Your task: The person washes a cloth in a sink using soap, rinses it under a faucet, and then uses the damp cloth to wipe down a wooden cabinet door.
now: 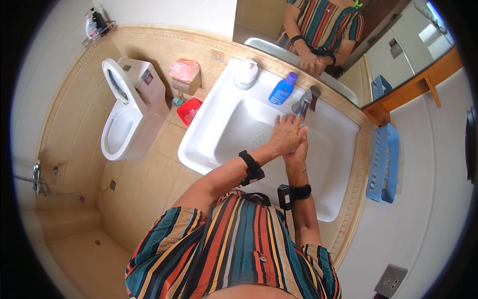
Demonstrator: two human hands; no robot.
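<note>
Over the white washbasin (pixel 328 179), my two hands meet just below the chrome faucet (pixel 304 101). My left hand (pixel 285 135) lies across my right hand, its back facing up and its fingers spread a little. Partly covered by it, my right hand (pixel 301 145) presses against its underside with the thumb side showing. Whatever may lie between the palms is hidden. Rippling water (pixel 260 133) shows in the bowl to the left of my hands. On the basin's back ledge stands a blue bottle with a purple cap (pixel 282 89).
A white tissue canister (pixel 245 76) stands on the basin's back-left corner. The mirror (pixel 269 22) hangs above. Left of the basin are a red waste bin (pixel 186 108), a wall-mounted paper holder (pixel 186 82) and a toilet (pixel 149 97). A blue plastic basket (pixel 384 164) hangs on the right wall.
</note>
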